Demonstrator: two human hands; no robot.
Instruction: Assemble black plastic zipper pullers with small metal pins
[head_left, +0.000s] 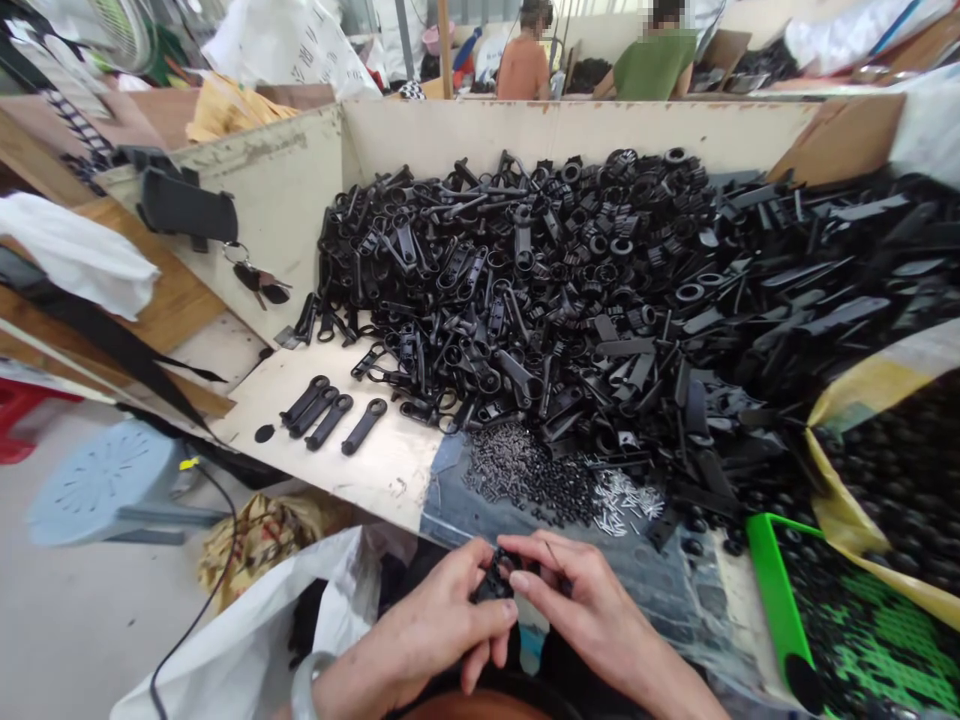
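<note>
At the bench's front edge, my left hand (450, 615) is closed on a small black part (499, 573), its thumb and fingers round it. From the other side my right hand (581, 590) pinches the same piece with its fingertips. Fingers hide much of the part. Just beyond lie a heap of tiny black pieces (536, 475) and a small pile of silver pins (626, 500). Several black handle-shaped parts, one of them apart from the rest (364, 427), lie on the pale board to the left, beside a black disc (264, 433).
A large heap of black plastic parts (480, 280) covers the bench. At the right stand a green tray (769, 580) and a yellow-edged sack (832, 400). A blue stool (105, 480) is at left, a white sack (247, 640) below. Two people sit beyond the back panel (585, 130).
</note>
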